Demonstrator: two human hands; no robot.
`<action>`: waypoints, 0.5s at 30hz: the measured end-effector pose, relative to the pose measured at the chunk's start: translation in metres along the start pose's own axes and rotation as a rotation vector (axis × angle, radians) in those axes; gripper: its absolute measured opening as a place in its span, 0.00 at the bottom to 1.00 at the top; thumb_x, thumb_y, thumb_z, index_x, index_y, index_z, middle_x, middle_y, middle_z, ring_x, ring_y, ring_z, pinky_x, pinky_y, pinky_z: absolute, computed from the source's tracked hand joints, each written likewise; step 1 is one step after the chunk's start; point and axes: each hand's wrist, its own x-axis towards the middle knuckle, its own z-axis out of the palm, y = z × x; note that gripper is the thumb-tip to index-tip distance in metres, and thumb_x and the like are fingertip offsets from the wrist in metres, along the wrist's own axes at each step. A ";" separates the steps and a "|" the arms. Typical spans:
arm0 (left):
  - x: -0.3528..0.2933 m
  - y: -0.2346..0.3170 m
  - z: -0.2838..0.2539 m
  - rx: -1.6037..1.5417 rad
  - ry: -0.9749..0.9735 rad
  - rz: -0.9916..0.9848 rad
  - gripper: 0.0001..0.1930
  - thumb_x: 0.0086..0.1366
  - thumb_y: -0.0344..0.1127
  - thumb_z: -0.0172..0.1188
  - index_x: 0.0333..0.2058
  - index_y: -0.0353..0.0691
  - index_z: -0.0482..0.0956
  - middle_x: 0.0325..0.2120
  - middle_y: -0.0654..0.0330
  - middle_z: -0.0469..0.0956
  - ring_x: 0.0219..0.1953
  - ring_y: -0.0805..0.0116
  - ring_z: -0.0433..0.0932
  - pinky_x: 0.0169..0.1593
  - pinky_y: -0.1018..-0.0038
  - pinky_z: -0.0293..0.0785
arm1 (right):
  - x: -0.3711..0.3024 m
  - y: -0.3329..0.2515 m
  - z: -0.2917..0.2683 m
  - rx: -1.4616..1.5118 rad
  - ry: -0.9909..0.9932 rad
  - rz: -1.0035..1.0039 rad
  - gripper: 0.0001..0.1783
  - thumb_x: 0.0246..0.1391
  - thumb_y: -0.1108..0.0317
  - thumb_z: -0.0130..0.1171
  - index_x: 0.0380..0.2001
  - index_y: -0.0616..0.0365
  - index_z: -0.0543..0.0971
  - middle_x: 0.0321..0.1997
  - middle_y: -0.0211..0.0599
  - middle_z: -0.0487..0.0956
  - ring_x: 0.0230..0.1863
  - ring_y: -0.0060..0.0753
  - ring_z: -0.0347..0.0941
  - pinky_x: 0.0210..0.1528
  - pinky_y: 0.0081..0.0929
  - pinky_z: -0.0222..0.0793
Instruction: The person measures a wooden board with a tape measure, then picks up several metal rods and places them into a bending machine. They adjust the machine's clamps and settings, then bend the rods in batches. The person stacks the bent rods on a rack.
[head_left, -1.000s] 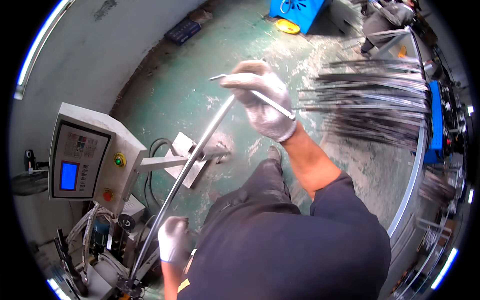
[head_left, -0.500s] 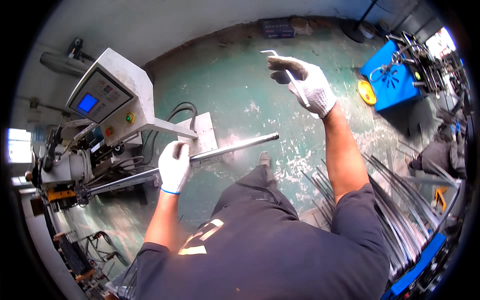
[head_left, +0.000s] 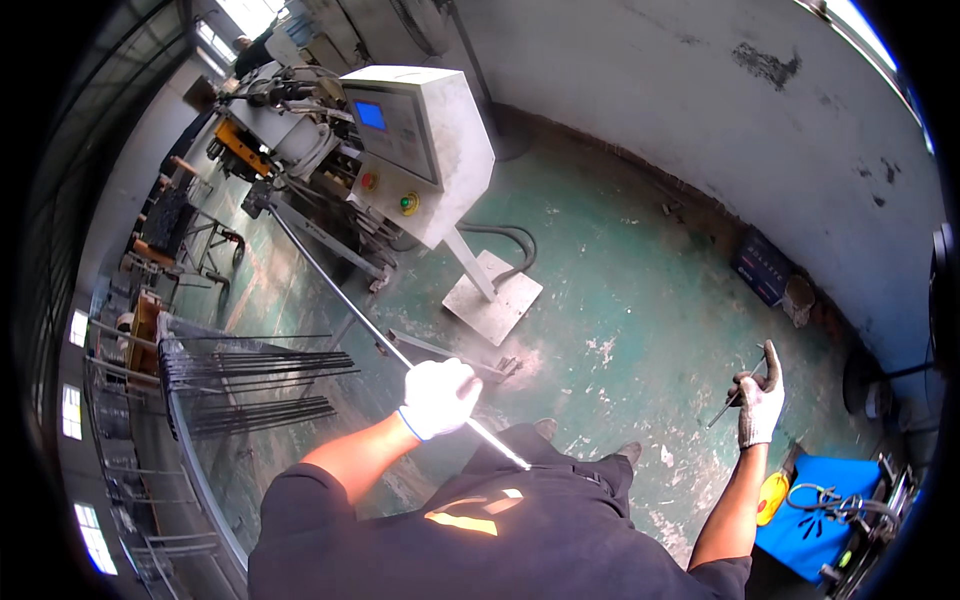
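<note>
My left hand (head_left: 440, 398), in a white glove just below the centre of the frame, has its fingers clamped around the long metal bar (head_left: 345, 293). The bar slants from the dark machine head (head_left: 256, 198) at upper left, through my fist, to a free end in front of my dark shirt (head_left: 400, 540), lower centre. My right hand (head_left: 762, 400), at the right of the frame, has most fingers curled on a thin metal rod (head_left: 722, 408), the index finger stretched upward.

I judge the bar stiff and fairly light for its length, awkward more than heavy, its bright surface likely slick under a glove. Whether it is hollow I cannot tell. A full wrap well out toward the free end, as I have now, should give leverage; nearer the middle would balance it better once loose. The thin rod looks rigid and light enough for a few fingers.

Against half a second ago, the view has swung: the control box (head_left: 440, 150) has gone from upper left to upper centre, and my right hand from upper right to lower right. My left hand appears nearer the bar's free end, which now points toward my body instead of over the green floor (head_left: 590, 290).
</note>
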 end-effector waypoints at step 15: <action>0.174 0.129 0.032 -0.423 -0.167 -0.463 0.11 0.72 0.39 0.67 0.42 0.36 0.88 0.33 0.50 0.86 0.35 0.61 0.86 0.44 0.66 0.81 | 0.247 -0.104 0.193 0.042 -0.735 -0.170 0.17 0.71 0.70 0.59 0.58 0.61 0.83 0.34 0.33 0.85 0.26 0.18 0.75 0.29 0.22 0.72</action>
